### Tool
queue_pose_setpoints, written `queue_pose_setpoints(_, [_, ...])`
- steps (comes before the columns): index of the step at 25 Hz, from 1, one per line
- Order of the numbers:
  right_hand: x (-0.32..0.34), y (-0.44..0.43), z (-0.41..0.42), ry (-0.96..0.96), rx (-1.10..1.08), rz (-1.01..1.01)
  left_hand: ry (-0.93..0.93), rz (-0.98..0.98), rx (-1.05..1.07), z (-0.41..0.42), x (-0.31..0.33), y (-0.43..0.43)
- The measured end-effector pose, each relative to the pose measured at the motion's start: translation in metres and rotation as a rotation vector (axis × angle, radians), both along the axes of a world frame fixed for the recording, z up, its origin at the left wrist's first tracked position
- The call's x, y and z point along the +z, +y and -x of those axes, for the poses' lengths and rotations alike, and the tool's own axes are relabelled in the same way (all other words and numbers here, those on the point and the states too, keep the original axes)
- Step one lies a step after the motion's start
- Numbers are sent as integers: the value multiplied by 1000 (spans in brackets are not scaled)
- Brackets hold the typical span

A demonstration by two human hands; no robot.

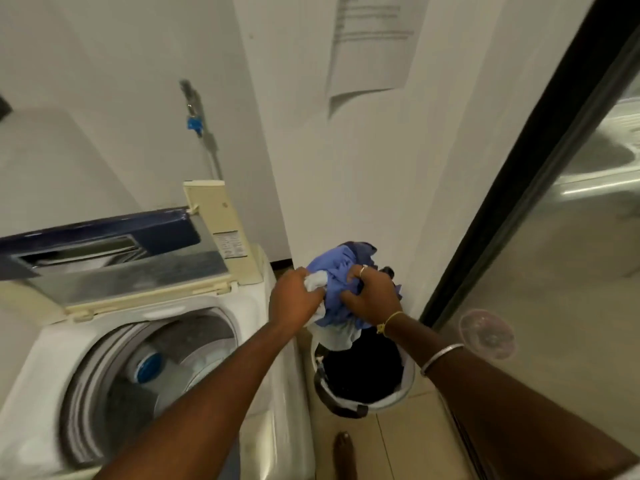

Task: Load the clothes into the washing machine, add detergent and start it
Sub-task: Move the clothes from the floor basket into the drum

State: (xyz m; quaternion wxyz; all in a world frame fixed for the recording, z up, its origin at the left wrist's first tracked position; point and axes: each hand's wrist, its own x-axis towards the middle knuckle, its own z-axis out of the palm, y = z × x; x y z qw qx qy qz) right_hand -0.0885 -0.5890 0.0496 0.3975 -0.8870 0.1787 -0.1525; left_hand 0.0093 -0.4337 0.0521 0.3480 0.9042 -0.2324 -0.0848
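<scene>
A white top-loading washing machine point(45, 358) stands at the left with its lid point(121, 268) raised, and its drum point(152, 368) shows a blue centre cap. To its right on the floor is a white laundry basket point(408, 386) with dark clothes inside. Above the basket I hold a bundle of blue and white clothes point(332, 268). My left hand point(294, 299) grips the bundle's left side at a white piece. My right hand point(372, 296) grips its right side. The bundle's lower end hangs down toward the basket.
A white wall with a taped paper notice point(370, 43) rises behind the basket. A blue tap point(194, 124) with a hose is on the wall above the machine. A dark-framed glass door point(540, 237) runs along the right. My bare foot point(343, 448) stands on the tiled floor.
</scene>
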Motion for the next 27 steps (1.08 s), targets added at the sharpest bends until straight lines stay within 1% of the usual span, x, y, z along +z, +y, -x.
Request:
queue_pose_setpoints(4, [65,71,13,-109,55,5,2,93,118,27,72,77])
queue_pose_setpoints(9, [113,175,0,-185,202,-40,-50,26,193,31,134,189])
queue_pose_setpoints(14, [120,277,-35,-252,299,-130,-84,35,341,8,144,290])
queue_pose_setpoints(18, [93,331,-69,-232,297,-186,-63,48,400,-18,120,340])
queue_pose_setpoints(21, [52,354,-90,-136,282,-168,28,6,360,-41,76,366])
queue_pose_setpoints(22, [34,357,-97,-67,277,-130,76,-33,315,-48,61,373])
queue_pose_setpoints(23, [15,357,-105,39,295,-57,128,-89,252,-55,46,381])
queue_pose_setpoints(25, [-20,354,-116,339,395,147,208,-221,121,-67,22,395])
queue_pose_setpoints(26, [-31,351,-118,435,431,207,223,-268,83,-71,14,400])
queue_pose_setpoints(27, [-41,348,-119,478,434,224,225,-283,70,-74,8,403])
